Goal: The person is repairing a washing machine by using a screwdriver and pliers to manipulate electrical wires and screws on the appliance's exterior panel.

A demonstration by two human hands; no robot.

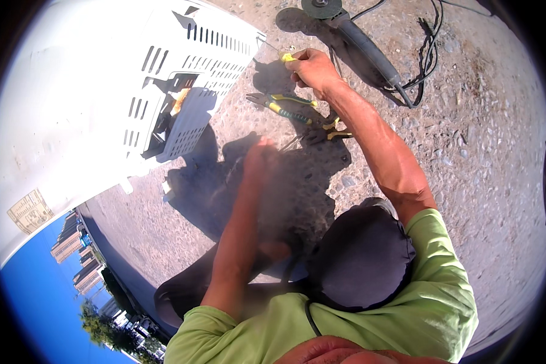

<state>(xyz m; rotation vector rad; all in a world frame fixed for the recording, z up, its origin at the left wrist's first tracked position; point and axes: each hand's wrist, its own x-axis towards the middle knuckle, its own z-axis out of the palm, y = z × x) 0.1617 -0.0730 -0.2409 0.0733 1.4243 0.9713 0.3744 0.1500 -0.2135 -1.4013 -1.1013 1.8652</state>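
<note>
My right hand (315, 71) is closed around the yellow handle of a screwdriver (287, 57). The thin shaft points at the corner of a white appliance (85, 79) with slotted vents. Whether the tip touches the casing is too small to tell. My left hand (261, 156) hangs low in shadow near the appliance's vented end, its fingers blurred. Between my hands, pliers (290, 110) with green and yellow grips lie on the ground. Beside them, under my right forearm, is a second yellow-handled tool (340, 134), partly in shade.
An angle grinder (370, 54) lies on the stony ground beyond my right hand, its black cord (429, 60) looped to the right. An opening (171, 115) in the appliance shows inner parts. My dark-clad knee (364, 255) is bent below my right arm.
</note>
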